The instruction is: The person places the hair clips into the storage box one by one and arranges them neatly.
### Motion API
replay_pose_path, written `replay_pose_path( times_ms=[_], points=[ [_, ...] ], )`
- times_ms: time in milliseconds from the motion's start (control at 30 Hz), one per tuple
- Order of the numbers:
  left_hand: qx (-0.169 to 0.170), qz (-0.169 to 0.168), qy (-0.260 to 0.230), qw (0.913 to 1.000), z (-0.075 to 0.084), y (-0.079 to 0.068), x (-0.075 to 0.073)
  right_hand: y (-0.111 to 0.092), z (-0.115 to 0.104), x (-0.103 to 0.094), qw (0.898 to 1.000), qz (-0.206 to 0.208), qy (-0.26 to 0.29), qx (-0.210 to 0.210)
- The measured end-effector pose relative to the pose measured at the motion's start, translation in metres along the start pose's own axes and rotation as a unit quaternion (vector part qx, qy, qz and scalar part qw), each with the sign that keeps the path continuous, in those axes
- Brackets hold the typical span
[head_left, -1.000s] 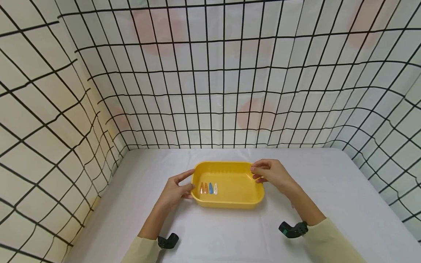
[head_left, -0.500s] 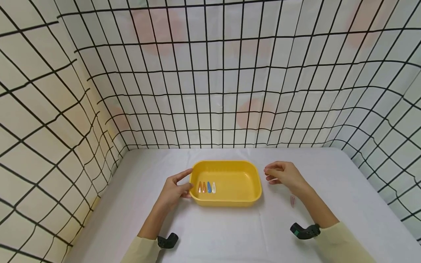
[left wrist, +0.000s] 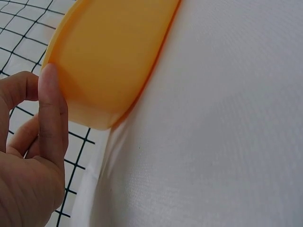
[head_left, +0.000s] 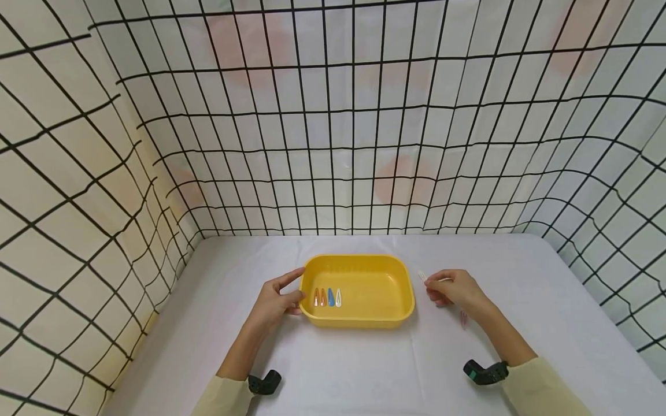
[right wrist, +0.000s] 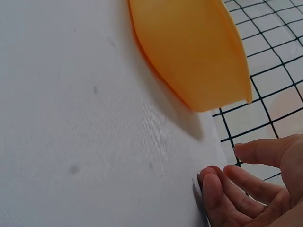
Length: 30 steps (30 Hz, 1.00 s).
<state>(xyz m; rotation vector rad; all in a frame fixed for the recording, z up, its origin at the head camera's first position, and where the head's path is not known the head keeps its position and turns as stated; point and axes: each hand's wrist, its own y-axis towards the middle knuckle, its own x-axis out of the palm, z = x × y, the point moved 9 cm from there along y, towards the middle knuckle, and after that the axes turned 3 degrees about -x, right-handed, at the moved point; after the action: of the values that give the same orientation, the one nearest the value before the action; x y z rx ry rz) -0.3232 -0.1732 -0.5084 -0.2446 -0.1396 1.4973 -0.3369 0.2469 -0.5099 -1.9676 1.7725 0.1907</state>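
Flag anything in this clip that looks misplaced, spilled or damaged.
Nothing looks spilled or damaged. One mild oddity: a pink hair clip lies loose on the white cloth, while four clips sit in a neat row inside the yellow tray. A pale clip is also outside, at the right hand's fingertips.

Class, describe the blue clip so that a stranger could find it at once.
On the white table, find the yellow tray. Inside, near the left hand, four clips lie in a row. The blue clip is third from the left, between an orange clip and a white clip, and the only blue one.
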Motion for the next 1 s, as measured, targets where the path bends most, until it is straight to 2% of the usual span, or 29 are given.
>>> replay_pose_path(
  times_ms=[333,600,767,1000],
  points=[
    [0.005,-0.007,-0.003,1.0000,-0.001,0.001,-0.001,0.009,0.001,-0.010,1.000,0.016,0.000,-0.017],
    [0.006,-0.007,-0.003,1.0000,-0.001,0.000,0.000,0.020,-0.002,-0.010,0.999,0.039,0.002,-0.036],
    [0.005,-0.008,-0.006,0.9999,-0.001,0.000,0.000,0.025,-0.003,-0.008,0.996,0.050,-0.047,-0.055],
    [0.007,-0.010,-0.006,0.9999,-0.001,0.000,0.001,0.026,-0.003,-0.007,0.986,0.083,-0.139,-0.047]
  ],
)
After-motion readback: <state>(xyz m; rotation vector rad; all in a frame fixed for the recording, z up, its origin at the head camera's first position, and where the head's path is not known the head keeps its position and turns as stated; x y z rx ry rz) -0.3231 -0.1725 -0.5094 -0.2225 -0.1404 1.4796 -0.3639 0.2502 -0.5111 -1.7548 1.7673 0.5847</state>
